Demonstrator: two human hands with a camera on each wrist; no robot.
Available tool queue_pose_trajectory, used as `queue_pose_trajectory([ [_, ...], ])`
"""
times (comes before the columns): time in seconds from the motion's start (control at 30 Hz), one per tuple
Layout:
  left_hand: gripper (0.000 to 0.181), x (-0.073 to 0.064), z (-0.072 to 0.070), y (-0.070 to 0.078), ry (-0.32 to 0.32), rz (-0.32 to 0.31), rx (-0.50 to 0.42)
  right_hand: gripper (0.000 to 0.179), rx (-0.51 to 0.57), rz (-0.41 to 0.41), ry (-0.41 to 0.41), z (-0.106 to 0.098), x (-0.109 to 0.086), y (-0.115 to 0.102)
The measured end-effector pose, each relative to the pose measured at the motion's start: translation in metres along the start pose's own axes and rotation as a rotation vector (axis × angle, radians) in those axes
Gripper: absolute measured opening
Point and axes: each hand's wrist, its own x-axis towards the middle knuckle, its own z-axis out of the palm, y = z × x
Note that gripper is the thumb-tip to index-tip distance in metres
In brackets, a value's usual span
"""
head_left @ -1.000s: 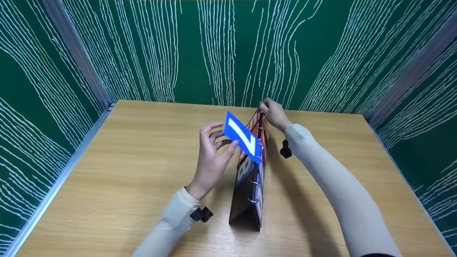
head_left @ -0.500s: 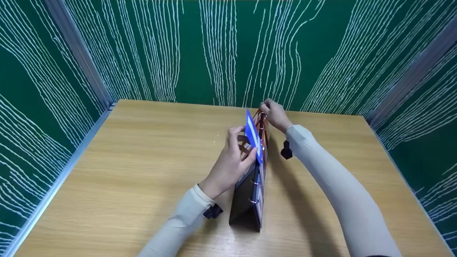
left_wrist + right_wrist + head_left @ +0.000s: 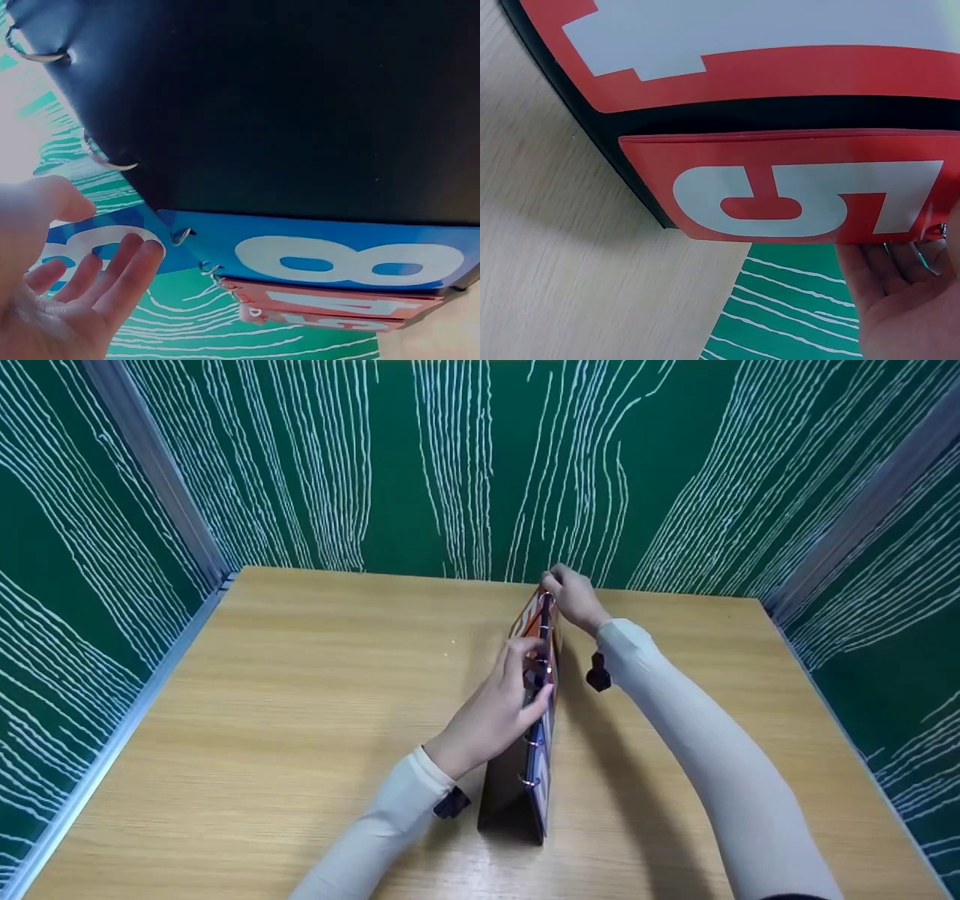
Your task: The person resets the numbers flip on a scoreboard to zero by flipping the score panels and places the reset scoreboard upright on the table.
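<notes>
A tent-shaped flip scoreboard (image 3: 501,799) with rings along its top ridge stands lengthwise on the table. My left hand (image 3: 491,712) is over the middle of the ridge, thumb and fingers spread to either side. In the left wrist view its fingers overlap a blue number card (image 3: 129,216) that swings out beyond the ridge, while a blue card with an 8 (image 3: 352,255) hangs on the near side. At the far end, my right hand (image 3: 576,601) grips the scoreboard's top corner. In the right wrist view a red card with a 5 (image 3: 810,187) hangs beside that hand.
The wooden table (image 3: 315,690) extends around the scoreboard. Green walls (image 3: 405,472) with white wavy lines enclose its back and sides, with metal posts (image 3: 161,472) at the corners. A larger red and white card (image 3: 780,71) lies across the scoreboard's lower face.
My left hand has moved right, carrying a blue card with a white digit over the ridge, and its fingers have come off it. My right hand has kept its hold at the far end.
</notes>
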Motion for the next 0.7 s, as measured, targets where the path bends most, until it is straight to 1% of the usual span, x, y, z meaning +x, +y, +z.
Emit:
queue_pose_trajectory([
  [0.13, 0.052, 0.000, 0.004, 0.000, -0.027, 0.005, -0.001, 0.036, 0.025, 0.008, -0.026, -0.001, -0.004, -0.004],
  [0.27, 0.044, 0.001, 0.006, -0.001, -0.049, 0.022, 0.003, 0.044, 0.012, 0.009, -0.034, -0.003, -0.005, -0.003],
  [0.37, 0.040, 0.002, 0.006, 0.000, -0.043, 0.039, 0.025, 0.050, -0.005, 0.030, -0.049, -0.005, -0.002, 0.000],
  [0.43, 0.039, 0.003, 0.007, -0.001, -0.037, 0.050, 0.041, 0.054, -0.011, 0.043, -0.076, -0.008, 0.000, 0.001],
  [0.5, 0.038, 0.004, 0.008, -0.001, -0.030, 0.072, 0.062, 0.062, -0.028, 0.064, -0.115, -0.013, 0.001, 0.003],
  [0.57, 0.037, 0.004, 0.008, -0.001, -0.031, 0.084, 0.077, 0.066, -0.046, 0.068, -0.149, -0.016, 0.005, 0.005],
  [0.67, 0.034, 0.005, 0.010, -0.001, -0.027, 0.114, 0.121, 0.069, -0.071, 0.053, -0.198, -0.022, 0.011, 0.010],
  [0.7, 0.034, 0.005, 0.010, -0.001, -0.026, 0.124, 0.135, 0.068, -0.074, 0.045, -0.211, -0.024, 0.014, 0.012],
])
